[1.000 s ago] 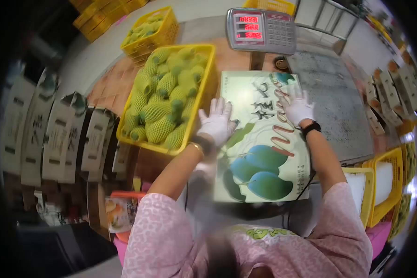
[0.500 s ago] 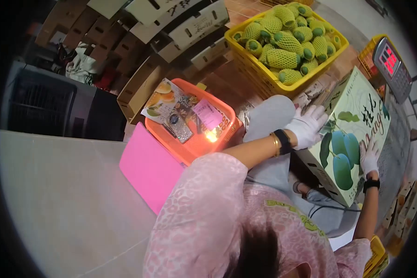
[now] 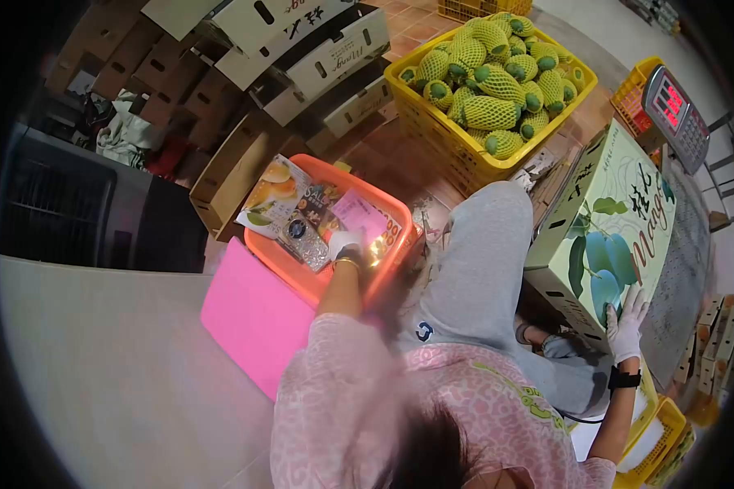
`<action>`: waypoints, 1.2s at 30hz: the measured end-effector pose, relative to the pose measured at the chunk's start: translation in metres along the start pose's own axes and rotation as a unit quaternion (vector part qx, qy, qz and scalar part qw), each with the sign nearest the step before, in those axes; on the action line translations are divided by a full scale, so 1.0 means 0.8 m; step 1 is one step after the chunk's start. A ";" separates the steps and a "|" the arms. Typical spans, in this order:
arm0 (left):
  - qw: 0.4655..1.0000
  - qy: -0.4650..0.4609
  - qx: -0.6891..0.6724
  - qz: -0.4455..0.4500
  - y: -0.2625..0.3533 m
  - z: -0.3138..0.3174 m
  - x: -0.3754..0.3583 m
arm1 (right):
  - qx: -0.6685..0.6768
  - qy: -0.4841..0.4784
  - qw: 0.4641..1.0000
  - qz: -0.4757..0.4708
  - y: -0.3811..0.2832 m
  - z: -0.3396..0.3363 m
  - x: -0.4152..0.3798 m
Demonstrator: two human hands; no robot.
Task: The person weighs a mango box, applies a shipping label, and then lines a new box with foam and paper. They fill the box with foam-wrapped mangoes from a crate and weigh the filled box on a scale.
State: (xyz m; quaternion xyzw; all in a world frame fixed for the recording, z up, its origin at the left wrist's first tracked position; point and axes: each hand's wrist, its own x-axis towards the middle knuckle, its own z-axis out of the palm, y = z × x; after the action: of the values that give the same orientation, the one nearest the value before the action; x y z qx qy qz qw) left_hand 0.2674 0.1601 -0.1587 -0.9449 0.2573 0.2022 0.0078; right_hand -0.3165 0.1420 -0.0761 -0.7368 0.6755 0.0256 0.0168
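My left hand (image 3: pixel 347 247), in a white glove, reaches down into an orange plastic basket (image 3: pixel 387 213); its fingers are blurred and partly hidden. Around it in the basket lie a printed packet with orange fruit on it (image 3: pixel 271 196), a glittery phone case with a round ring (image 3: pixel 306 242) and a pink slip of paper (image 3: pixel 362 213). My right hand (image 3: pixel 625 328), gloved too, rests with fingers spread on the lower edge of a pale green mango carton (image 3: pixel 583 236). The carton lies tilted, its printed mangoes and leaves facing up.
A yellow crate (image 3: pixel 432 122) heaped with net-wrapped mangoes (image 3: pixel 491 112) stands ahead. Beyond the carton is a scale display with red digits (image 3: pixel 675 106). Stacked cartons (image 3: pixel 334 65) fill the back left. A pink panel (image 3: pixel 257 318) leans beside the basket.
My left hand has left the carton's upper side and moved left into the orange basket. My right hand has slid down toward the carton's lower edge.
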 end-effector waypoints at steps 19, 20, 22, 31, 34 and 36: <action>0.766 -0.241 -0.446 0.394 0.077 -0.149 -0.157 | 0.494 0.018 0.869 0.012 -0.241 -0.163 0.005; 0.745 -0.297 -0.435 0.410 0.099 -0.151 -0.179 | 0.591 -0.050 0.805 0.023 -0.247 -0.152 0.009; 0.729 -0.308 -0.357 0.496 0.141 -0.136 -0.206 | 0.757 -0.150 0.634 0.048 -0.264 -0.141 0.009; 0.636 -0.507 -0.357 0.459 0.189 -0.102 -0.280 | 0.735 -0.009 0.644 0.211 -0.231 -0.166 -0.008; 0.635 -0.497 -0.350 0.477 0.189 -0.083 -0.279 | 0.722 -0.007 0.659 0.213 -0.223 -0.161 -0.009; 0.644 -0.508 -0.341 0.459 0.191 -0.085 -0.281 | 0.721 -0.007 0.659 0.213 -0.222 -0.161 -0.010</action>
State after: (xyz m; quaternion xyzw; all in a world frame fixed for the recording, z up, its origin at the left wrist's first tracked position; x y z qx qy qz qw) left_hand 0.0418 0.1281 0.0045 -0.3909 0.5267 0.7013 -0.2791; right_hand -0.1384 0.1575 0.0512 -0.3298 0.6202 -0.4614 0.5419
